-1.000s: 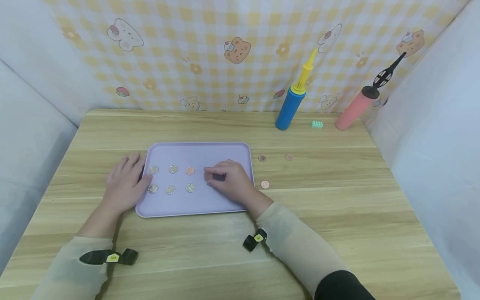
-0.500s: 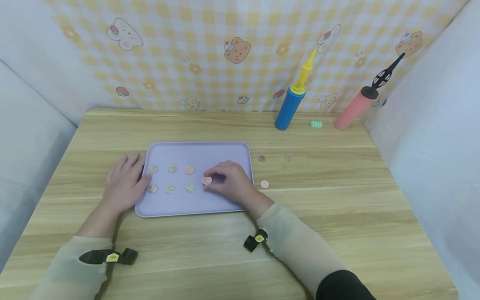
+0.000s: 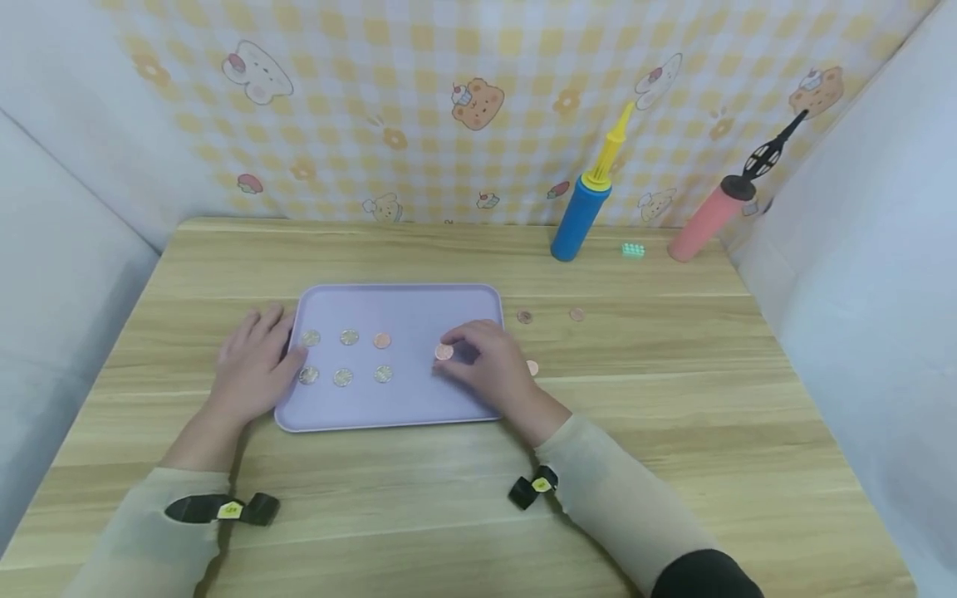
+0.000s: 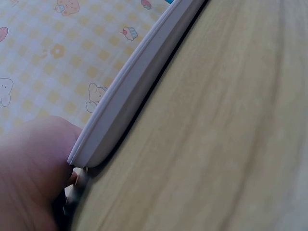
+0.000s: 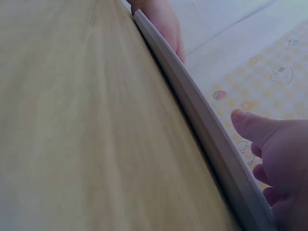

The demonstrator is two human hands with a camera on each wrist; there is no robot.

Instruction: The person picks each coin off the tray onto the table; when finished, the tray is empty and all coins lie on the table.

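A lilac tray (image 3: 404, 415) lies on the wooden table. Over its right half, my right hand (image 3: 489, 365) pinches a copper coin (image 3: 444, 352) between thumb and fingers; whether the coin touches the tray I cannot tell. In the right wrist view the thumb (image 5: 255, 126) shows beyond the tray's edge, but the coin is out of sight. My left hand (image 3: 254, 365) rests at the tray's left side with its thumb over the rim. Two rows of coins lie on the tray's left half: several silver ones (image 3: 343, 377) and one copper coin (image 3: 382, 340).
Right of the tray lie a dark copper coin (image 3: 525, 317), another copper coin (image 3: 576, 314) and a third (image 3: 532, 367) partly behind my right hand. A blue and yellow pump (image 3: 579, 218), a mint toy brick (image 3: 633, 250) and a pink pump (image 3: 706, 220) stand along the back.
The copper coin, first tilted near the two rows, now faces up toward the head camera. My right hand has carried it to the right, away from the rows. The left hand stays put.
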